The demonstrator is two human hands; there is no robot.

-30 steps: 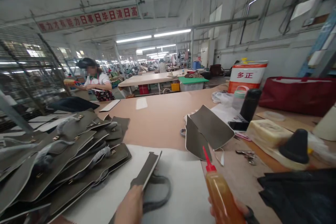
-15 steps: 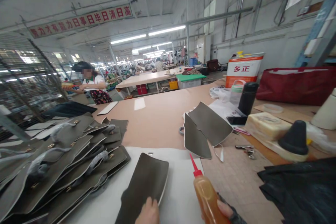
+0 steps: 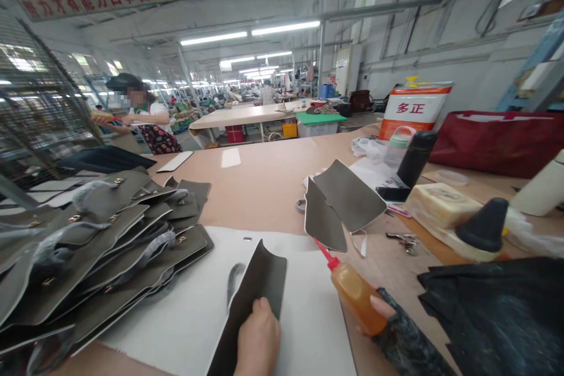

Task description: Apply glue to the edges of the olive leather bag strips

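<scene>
My left hand (image 3: 259,335) has its fingers closed on a dark grey-brown leather bag panel (image 3: 251,294), low in the middle of the view. The panel is tilted up and bent lengthwise over a white sheet (image 3: 176,288), and a grey wrapped strap loop (image 3: 235,282) shows at its left side. To the right, my right hand (image 3: 382,309) is wrapped round a squeeze bottle (image 3: 358,294) of amber liquid. The bottle leans up and left, its red nozzle pointing toward two flat leather panels (image 3: 352,194) beyond the sheet.
A heap of similar panels (image 3: 101,252) with wrapped straps and gold fittings covers the left side. At right are a black flask (image 3: 418,158), a yellowish block (image 3: 443,204), a dark cone (image 3: 482,226), black sheeting (image 3: 497,305) and a tin (image 3: 414,108). A person (image 3: 147,117) stands far left.
My left hand has lifted and bent the panel, which lay flatter before, exposing the strap loop. The bottle in my right hand leans further left. The camera view has tilted down.
</scene>
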